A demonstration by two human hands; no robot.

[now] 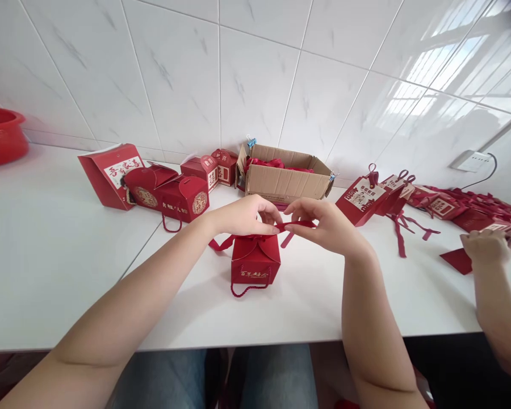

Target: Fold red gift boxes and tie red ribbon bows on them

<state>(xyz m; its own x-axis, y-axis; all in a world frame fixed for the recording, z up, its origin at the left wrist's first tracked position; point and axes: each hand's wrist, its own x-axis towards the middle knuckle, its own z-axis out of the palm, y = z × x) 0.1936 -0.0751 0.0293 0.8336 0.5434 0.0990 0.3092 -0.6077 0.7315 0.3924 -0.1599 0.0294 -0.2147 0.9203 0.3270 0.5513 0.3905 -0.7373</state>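
Note:
A red gift box [255,260] with gold lettering and a twisted cord handle stands upright on the white table in front of me. Just above its folded top, my left hand [255,217] pinches a red ribbon [223,244], whose loose end trails off to the left of the box. My right hand [319,224] has its thumb and fingers closed on the same ribbon, slightly right of the box. Between the two sets of fingertips the ribbon is bunched, and its exact folds are partly hidden by my fingers.
Several red gift boxes [189,196] stand at the back left. An open cardboard box [287,184] of red ribbon sits against the wall. More red boxes [361,199] are at right, near a co-worker's hands [489,247]. A red basin [4,139] is far left.

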